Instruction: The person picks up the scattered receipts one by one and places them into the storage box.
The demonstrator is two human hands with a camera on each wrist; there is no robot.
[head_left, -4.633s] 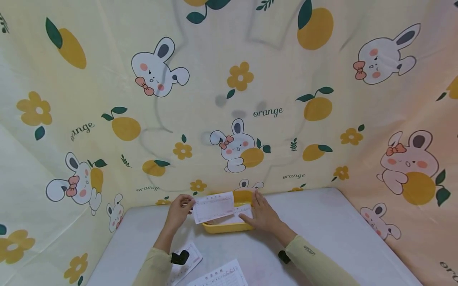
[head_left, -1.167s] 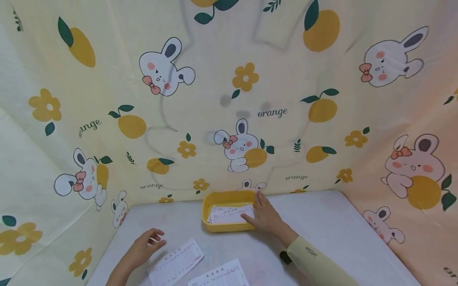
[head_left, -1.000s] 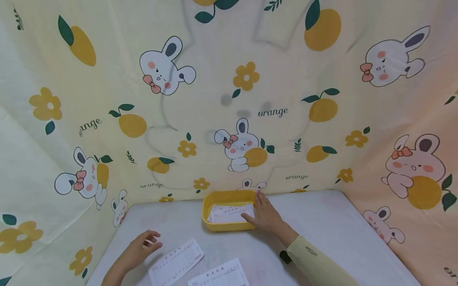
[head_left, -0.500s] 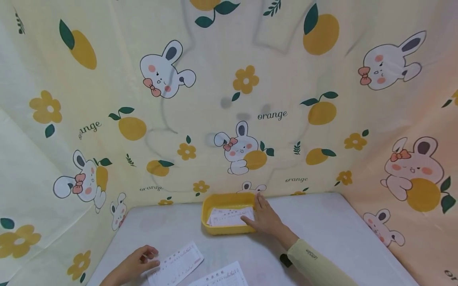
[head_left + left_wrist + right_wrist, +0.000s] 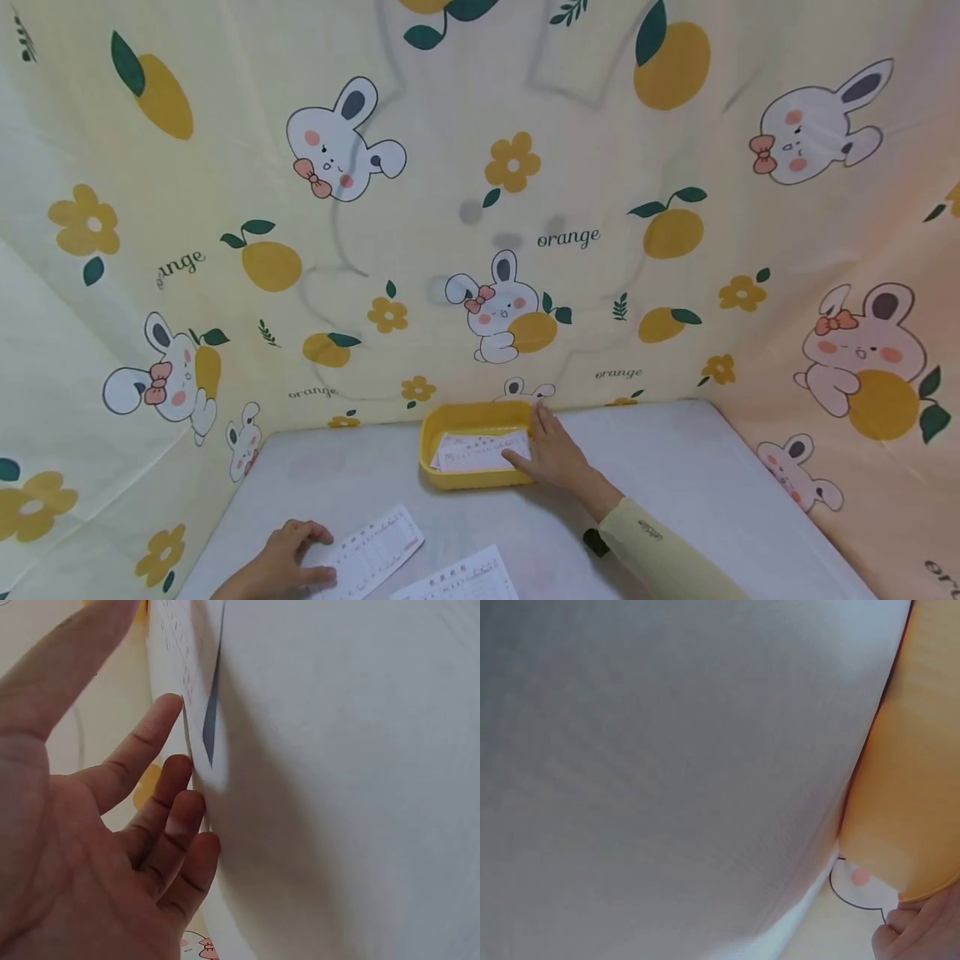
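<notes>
My left hand point(image 5: 288, 557) is low over the table at the left end of a printed paper slip point(image 5: 386, 543). Its thumb and index finger stand apart, and in the left wrist view the fingertips point(image 5: 174, 705) are at the slip's edge; contact is unclear. My right hand point(image 5: 558, 454) holds the right end of a yellow plastic tray point(image 5: 468, 481), thumb over the inside and fingers along the rim. In the right wrist view its bent fingers point(image 5: 901, 921) show past the tray's corner. Several printed slips point(image 5: 480, 452) lie in the tray.
A second printed slip point(image 5: 465, 579) lies at the table's front edge, partly out of frame. The white table point(image 5: 660, 467) meets a patterned curtain point(image 5: 600, 317) close behind the tray, and the curtain continues along both sides.
The left hand let go of a slip it held over the tray; slips now lie inside. That hand then moved left and down to the loose slip. The right hand stayed on the tray.
</notes>
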